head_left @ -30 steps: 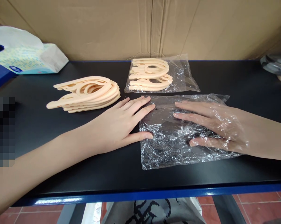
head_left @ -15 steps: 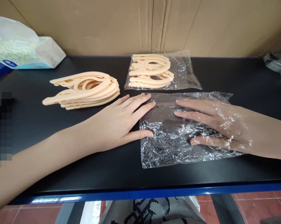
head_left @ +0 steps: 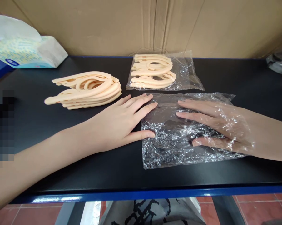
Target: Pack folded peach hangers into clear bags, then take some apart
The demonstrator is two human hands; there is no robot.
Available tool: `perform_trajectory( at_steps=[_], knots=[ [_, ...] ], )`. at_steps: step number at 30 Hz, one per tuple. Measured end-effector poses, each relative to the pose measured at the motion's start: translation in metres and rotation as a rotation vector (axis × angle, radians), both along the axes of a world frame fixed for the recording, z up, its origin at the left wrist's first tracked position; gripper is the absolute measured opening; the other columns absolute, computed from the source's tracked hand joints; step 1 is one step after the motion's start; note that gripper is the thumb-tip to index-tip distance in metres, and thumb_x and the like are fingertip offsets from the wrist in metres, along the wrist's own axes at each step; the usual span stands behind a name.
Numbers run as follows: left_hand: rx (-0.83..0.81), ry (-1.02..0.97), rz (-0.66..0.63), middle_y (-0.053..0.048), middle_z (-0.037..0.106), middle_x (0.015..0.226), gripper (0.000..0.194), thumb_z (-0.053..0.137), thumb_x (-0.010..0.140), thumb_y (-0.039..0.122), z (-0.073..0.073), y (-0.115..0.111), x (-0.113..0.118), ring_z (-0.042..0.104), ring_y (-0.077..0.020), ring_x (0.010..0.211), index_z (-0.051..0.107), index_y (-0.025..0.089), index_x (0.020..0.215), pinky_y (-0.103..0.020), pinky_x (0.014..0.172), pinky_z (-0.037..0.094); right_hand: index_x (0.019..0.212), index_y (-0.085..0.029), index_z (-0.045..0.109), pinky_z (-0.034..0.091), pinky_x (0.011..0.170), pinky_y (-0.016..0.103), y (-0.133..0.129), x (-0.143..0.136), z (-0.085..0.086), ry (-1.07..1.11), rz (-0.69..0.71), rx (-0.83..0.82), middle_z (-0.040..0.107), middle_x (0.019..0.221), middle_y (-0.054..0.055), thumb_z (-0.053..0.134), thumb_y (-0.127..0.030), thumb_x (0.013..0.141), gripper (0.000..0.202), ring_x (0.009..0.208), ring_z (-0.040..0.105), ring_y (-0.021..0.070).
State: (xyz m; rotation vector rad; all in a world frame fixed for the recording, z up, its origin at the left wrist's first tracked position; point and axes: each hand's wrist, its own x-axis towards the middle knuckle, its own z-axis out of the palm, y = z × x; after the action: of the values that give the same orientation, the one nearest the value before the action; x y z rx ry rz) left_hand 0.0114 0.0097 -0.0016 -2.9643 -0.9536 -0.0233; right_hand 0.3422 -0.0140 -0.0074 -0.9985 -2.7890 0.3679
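A clear plastic bag [head_left: 164, 156] lies flat on the black table in front of me. My right hand [head_left: 215, 125] is inside the bag, seen through the film, with its fingers stretched out and spread. Flat across the bag's left edge rests my left hand [head_left: 124, 125], fingers extended, fingertips on the film. Just beyond my left hand sits a stack of cream folding hangers [head_left: 96, 90]. Behind the bag lies another clear bag [head_left: 185, 72] with cream hangers [head_left: 155, 70] inside it.
A tissue pack [head_left: 30, 50] stands at the back left, a white tissue sticking out. Brown cardboard [head_left: 108, 28] rises along the table's far side. A crumpled clear plastic item [head_left: 278, 64] lies at the far right. The table's blue front edge [head_left: 122, 196] runs nearest me.
Both hands and the bag hold the same positions. Only the whole view has shifted very slightly.
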Motion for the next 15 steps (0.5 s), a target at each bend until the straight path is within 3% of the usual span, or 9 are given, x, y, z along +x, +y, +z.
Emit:
perform_trajectory(
  at_steps=[15],
  knots=[
    [-0.011,0.009,0.008,-0.020,0.034,0.167,0.081,0.025,0.105,0.068,-0.0012,-0.0004,-0.0004,0.040,-0.0369,0.151,0.038,0.009,0.159,-0.057,0.123,0.033,0.164,-0.046,0.021,0.033,0.126,0.055,-0.0021,0.0029,0.0012,0.001,-0.020,-0.042,0.024,0.174,-0.009,0.049,-0.052,0.102,0.068,0.155,0.035,0.0283]
  ],
)
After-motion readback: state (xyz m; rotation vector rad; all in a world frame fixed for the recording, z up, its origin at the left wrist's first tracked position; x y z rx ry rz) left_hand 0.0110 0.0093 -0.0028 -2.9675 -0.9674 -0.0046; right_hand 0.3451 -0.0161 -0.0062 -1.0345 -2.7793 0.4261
